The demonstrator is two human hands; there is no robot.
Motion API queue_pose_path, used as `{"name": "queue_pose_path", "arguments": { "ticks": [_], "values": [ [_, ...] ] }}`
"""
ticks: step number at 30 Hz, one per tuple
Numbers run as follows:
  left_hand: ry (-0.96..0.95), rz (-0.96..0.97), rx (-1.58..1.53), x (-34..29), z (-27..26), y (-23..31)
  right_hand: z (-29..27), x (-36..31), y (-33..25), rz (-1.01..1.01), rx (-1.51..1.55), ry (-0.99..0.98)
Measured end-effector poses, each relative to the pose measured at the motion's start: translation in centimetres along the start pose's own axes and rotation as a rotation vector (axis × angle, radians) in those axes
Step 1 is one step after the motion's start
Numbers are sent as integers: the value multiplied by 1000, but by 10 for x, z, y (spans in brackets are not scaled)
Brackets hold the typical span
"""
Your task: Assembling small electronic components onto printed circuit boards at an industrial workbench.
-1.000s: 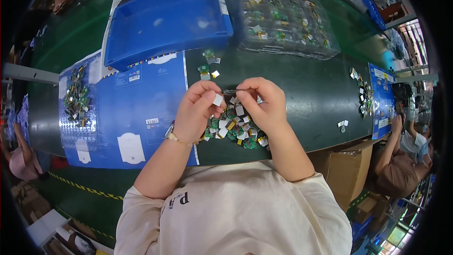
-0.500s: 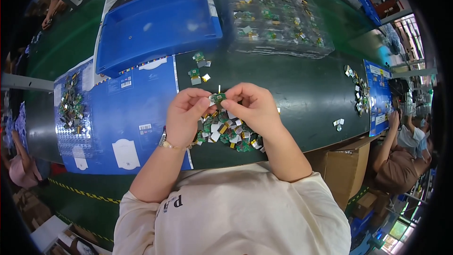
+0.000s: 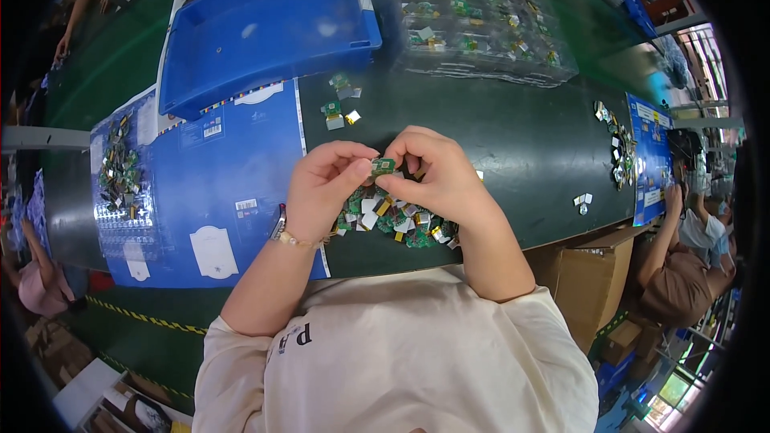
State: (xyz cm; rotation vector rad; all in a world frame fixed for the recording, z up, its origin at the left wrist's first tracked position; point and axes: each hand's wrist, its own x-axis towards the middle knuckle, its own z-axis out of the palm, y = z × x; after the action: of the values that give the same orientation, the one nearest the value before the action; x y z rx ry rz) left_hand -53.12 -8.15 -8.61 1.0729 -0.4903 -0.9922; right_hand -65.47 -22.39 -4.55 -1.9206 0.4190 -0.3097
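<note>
Between my two hands is a small green circuit board (image 3: 383, 166), held just above the bench. My left hand (image 3: 330, 178) pinches its left side with thumb and forefinger. On the other side my right hand (image 3: 429, 172) grips the board's edge between thumb and fingertips. Below them lies a heap of loose circuit boards (image 3: 401, 220) with white and yellow parts, partly covered by my hands. A few more small boards (image 3: 333, 110) lie farther off, past my left hand.
A blue plastic bin (image 3: 269, 40) stands at the far left on blue printed sheets (image 3: 233, 184). Stacked clear trays (image 3: 481, 24) full of boards are at the back. Board piles (image 3: 120, 164) lie at left and right. A cardboard box (image 3: 592, 277) is below the bench edge. Other people sit nearby.
The board has shifted slightly right and is turned a little between my fingers. The pale tab at its left and the thin strip above it no longer show. Both hands keep hold.
</note>
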Motion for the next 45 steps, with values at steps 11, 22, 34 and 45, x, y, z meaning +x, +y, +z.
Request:
{"name": "queue_pose_path", "arguments": {
  "ticks": [11, 22, 34, 45],
  "values": [
    [-74, -58, -94, 2, -3, -2, -8, -2, 0, 138, 34, -57],
    [-136, -155, -53, 2, -4, 3, -7, 0, 7, 299, 376, -104],
    [-144, -154, -30, 1, 0, 0, -4, -1, 5, -30, 53, 1],
    [-164, -272, -239, 4, -10, 2, 3, 0, 0, 177, 294, 11]
  ]
}}
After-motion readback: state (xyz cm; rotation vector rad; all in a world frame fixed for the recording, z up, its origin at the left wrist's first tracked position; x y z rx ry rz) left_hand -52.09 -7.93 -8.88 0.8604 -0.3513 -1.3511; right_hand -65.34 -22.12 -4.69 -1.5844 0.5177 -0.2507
